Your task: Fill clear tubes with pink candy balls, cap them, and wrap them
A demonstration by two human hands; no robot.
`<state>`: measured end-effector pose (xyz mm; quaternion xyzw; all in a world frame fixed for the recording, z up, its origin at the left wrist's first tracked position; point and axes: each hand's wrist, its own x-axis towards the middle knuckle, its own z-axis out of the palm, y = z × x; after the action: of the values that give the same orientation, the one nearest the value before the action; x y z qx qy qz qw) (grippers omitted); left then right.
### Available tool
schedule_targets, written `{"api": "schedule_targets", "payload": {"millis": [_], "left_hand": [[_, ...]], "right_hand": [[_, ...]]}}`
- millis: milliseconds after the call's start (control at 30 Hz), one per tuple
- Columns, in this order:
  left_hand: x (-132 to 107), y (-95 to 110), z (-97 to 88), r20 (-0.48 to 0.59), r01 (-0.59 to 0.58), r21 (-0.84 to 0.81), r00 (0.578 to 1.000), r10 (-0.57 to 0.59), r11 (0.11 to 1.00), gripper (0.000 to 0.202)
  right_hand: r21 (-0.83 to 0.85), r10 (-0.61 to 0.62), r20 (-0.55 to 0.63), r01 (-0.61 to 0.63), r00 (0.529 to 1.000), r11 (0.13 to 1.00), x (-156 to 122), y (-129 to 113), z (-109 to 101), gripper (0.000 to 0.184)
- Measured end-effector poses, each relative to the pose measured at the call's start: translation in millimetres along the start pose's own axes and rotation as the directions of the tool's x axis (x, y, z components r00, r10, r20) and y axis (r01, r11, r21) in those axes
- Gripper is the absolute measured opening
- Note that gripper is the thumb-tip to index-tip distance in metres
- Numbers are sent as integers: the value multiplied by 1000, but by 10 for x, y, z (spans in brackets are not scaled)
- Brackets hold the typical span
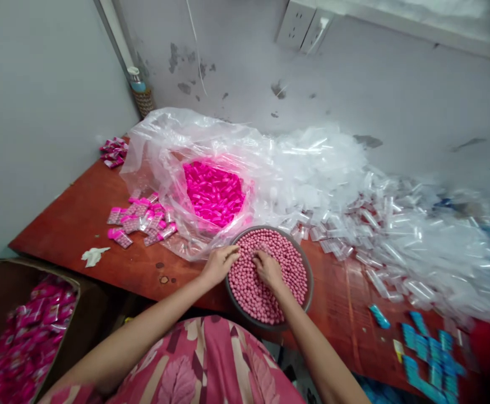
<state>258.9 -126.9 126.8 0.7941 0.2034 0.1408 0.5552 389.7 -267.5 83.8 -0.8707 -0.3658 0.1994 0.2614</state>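
A round grey bowl [309, 280] full of small pink balls [266, 306] is at the table's front edge, close to my body. My left hand [220, 264] reaches over the bowl's left rim, its fingers bent together at the edge of the balls. Over the middle of the bowl, my right hand [269, 270] has its fingertips curled down among the balls. What either hand pinches is too small or hidden to make out. Just behind the bowl, a clear plastic bag [161, 134] lies open around a heap of bright pink caps [213, 193].
Filled small containers with pink tops [139, 216] lie left of the bag. Many clear empty containers [354, 219] spread along the right. Blue packs [432, 353] sit at the front right. A cardboard box [79, 303] of pink packets stands at lower left.
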Motion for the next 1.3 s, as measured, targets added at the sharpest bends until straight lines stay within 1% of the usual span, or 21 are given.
{"api": "schedule_targets", "payload": {"millis": [100,167,233,267,333,433,500,567,633,700,800,833,900,967,1000,1033,1100,1167,1233,1300], "left_hand": [[13,30,111,-5,-27,45,1000,28,999,27],[21,48,180,-2,-18,42,1000,18,999,31],[34,80,246,27,-1,16,1000,1,1000,37],[44,101,275,50,2,-3,999,-2,1000,39],[70,144,312,88,-2,-48,996,6,999,35],[127,179,309,112,18,-115,994,-5,993,29],[168,169,275,137,45,-165,990,-22,985,29],[201,135,231,193,67,-230,981,-22,971,30],[220,91,186,261,78,-302,965,4,950,31],[228,47,143,312,91,-365,950,29,926,31],[231,0,77,355,131,-426,934,32,895,33],[231,-8,54,371,141,-430,928,32,892,33],[230,-21,8,410,134,-412,910,52,901,31],[225,-37,-29,447,111,-379,891,77,919,29],[221,-51,-41,455,109,-365,887,75,925,29],[216,-69,-50,450,118,-359,891,61,926,29],[200,-118,-64,401,162,-378,916,4,911,30],[179,-175,-89,328,207,-442,943,-58,873,32],[156,-223,-146,278,261,-559,953,-118,787,34],[135,-252,-243,260,317,-684,948,-187,657,37]], "right_hand": [[203,-44,-46,53,998,978,-62,63,-32,22],[328,-75,-66,93,995,940,-122,64,-66,24],[431,-101,-69,121,992,894,-183,28,-96,25],[472,-110,-66,128,992,873,-211,-2,-109,24],[531,-117,-57,130,991,837,-254,-74,-136,23],[577,-107,-61,123,992,807,-284,-186,-221,26],[547,-117,-54,128,992,827,-285,-246,-322,35],[450,-169,-27,163,985,878,-276,-289,-438,39],[333,-243,14,224,970,916,-257,-310,-535,36],[248,-313,32,295,949,923,-227,-319,-591,31],[192,-367,52,351,929,916,-169,-350,-615,28],[184,-368,80,349,926,919,-151,-373,-617,27],[174,-354,190,324,916,930,-125,-430,-629,19],[170,-320,300,279,899,945,-117,-478,-653,11],[178,-294,331,247,896,953,-118,-487,-669,10],[193,-263,337,207,904,959,-120,-483,-685,12],[205,-186,299,127,936,970,-112,-436,-715,16],[130,-126,264,94,956,987,-53,-370,-729,20],[0,-112,240,115,964,993,101,-348,-713,23],[-65,-149,199,165,969,984,372,-430,-658,27]]}}
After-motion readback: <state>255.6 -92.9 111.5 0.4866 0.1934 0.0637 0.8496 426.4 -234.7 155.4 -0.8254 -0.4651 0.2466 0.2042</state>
